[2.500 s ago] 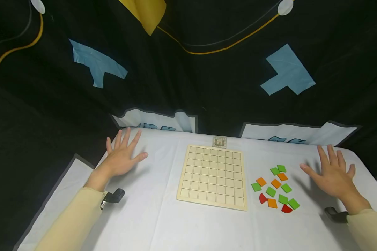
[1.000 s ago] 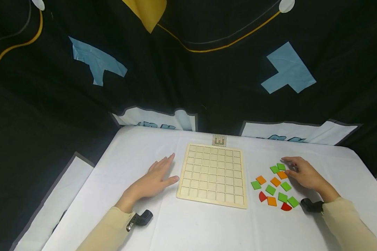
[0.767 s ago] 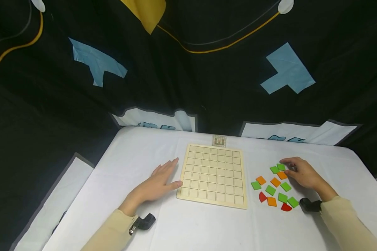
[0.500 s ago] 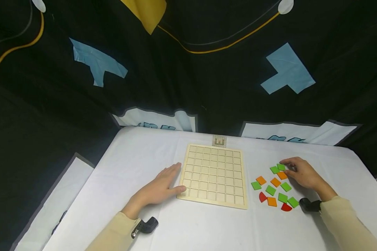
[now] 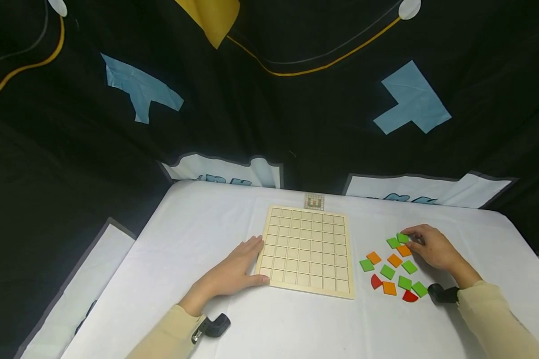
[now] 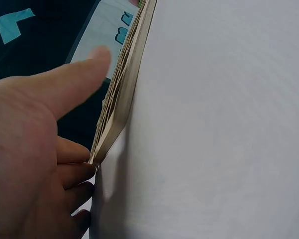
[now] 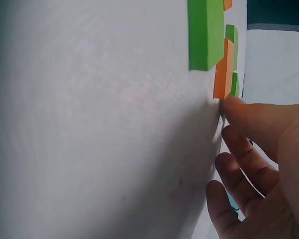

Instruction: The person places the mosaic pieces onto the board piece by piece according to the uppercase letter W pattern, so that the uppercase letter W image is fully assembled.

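A pale wooden grid board (image 5: 311, 291) lies flat on the white table. My left hand (image 5: 233, 269) is at its left edge, fingers extended along the side and thumb by the near-left corner. In the left wrist view, the left hand (image 6: 35, 129) has its fingertips right at the edge of the board (image 6: 122, 104). My right hand (image 5: 433, 247) is over the far end of the tile group, fingers loosely bent. Its index fingertip is beside a green tile (image 5: 402, 238), its thumb by an orange tile (image 5: 404, 251). In the right wrist view, the thumb meets the orange tile (image 7: 224, 72).
More green, orange and red pieces (image 5: 389, 288) are scattered right of the board, including a red quarter-round (image 5: 410, 296). A small patterned card (image 5: 314, 201) lies behind the board. A black curtain (image 5: 269, 124) hangs beyond the table (image 5: 287, 329).
My left hand has moved from the far left to the board's left edge, sliding toward the near corner. The right hand has come left to the tiles and then stayed nearly still.
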`<state>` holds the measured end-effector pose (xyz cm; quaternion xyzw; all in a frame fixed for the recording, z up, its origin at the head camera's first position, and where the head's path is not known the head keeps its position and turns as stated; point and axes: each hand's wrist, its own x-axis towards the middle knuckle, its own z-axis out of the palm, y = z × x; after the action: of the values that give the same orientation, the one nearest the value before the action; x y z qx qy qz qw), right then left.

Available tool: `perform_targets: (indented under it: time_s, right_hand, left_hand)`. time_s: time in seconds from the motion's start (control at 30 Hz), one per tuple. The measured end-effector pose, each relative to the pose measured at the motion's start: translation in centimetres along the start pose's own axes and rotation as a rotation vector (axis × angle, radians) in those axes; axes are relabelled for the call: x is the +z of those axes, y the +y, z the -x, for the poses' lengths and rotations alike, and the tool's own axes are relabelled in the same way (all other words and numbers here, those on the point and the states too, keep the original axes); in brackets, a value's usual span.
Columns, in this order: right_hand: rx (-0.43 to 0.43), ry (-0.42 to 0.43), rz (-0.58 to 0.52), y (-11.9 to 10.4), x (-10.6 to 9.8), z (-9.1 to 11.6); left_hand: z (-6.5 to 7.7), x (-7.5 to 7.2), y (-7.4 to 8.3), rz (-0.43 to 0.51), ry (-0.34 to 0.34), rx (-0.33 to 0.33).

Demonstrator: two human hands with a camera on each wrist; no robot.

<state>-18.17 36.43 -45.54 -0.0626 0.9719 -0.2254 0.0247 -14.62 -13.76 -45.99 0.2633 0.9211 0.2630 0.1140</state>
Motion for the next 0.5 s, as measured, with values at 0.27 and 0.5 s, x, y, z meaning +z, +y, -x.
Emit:
perform_targets:
  time_s: [0.27,0.5]
  right_hand:
    - [0.049,0.012,-0.034,-0.6,0.0,0.0]
    - [0.061,0.001,-0.05,-1.8,-0.3,-0.3]
  left_hand:
    - [0.1,0.2,-0.3,-0.044,-0.006,0.01]
    - [0.2,0.2,-0.4,-0.052,0.002,0.023]
